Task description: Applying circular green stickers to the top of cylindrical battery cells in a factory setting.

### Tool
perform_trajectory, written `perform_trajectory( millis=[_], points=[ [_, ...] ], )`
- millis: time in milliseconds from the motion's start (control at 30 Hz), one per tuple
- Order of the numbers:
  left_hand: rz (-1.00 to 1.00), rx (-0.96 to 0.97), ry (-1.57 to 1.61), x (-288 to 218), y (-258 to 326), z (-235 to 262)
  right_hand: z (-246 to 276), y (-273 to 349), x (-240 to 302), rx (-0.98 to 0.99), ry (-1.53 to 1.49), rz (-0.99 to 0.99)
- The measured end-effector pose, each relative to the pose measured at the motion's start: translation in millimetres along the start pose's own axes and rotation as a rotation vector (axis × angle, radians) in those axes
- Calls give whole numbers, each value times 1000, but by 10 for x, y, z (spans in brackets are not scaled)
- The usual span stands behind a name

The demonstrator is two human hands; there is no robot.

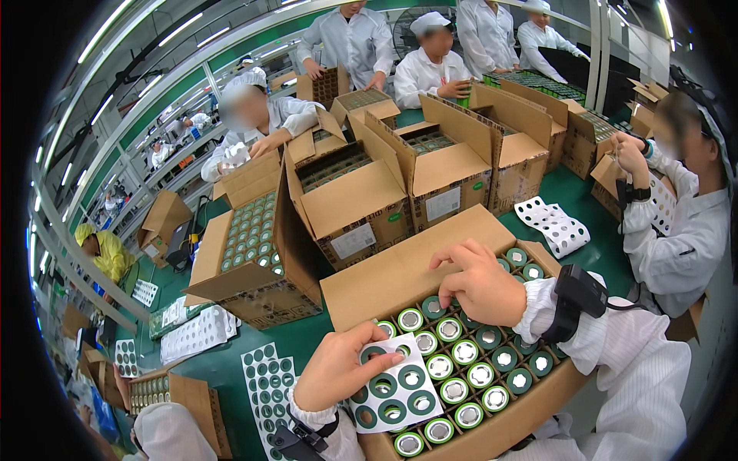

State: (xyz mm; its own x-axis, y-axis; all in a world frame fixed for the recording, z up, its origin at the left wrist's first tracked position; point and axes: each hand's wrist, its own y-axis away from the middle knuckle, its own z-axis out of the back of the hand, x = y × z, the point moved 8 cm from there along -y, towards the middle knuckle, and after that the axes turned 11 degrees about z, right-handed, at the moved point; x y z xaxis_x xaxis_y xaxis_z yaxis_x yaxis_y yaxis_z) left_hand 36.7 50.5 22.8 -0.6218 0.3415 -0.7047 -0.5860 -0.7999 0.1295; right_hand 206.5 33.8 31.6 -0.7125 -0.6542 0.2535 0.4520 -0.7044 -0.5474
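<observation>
While my left hand [338, 374] pinches a white sheet of green ring stickers [397, 397] over the left end of an open brown cardboard box [530, 411], my right hand [486, 283] bends its fingers above the far side, whether gripping anything I cannot tell. Silver-topped green cylindrical cells [454, 390] stand inside the box.

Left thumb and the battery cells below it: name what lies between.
In the head view, a white sheet with green rings, held by the left hand.
</observation>
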Motion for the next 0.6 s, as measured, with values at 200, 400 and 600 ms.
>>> perform_trajectory(
  millis=[200,400,600],
  points=[
    [-12,-3,51,31,-16,-1,-9,-6,-7,-44,-10,26],
    [-118,-337,353,144,13,214,66,-110,403,-31,-191,153],
    [-140,-539,494,128,164,409,-153,-232,446,98,-493,-64]
  ],
)
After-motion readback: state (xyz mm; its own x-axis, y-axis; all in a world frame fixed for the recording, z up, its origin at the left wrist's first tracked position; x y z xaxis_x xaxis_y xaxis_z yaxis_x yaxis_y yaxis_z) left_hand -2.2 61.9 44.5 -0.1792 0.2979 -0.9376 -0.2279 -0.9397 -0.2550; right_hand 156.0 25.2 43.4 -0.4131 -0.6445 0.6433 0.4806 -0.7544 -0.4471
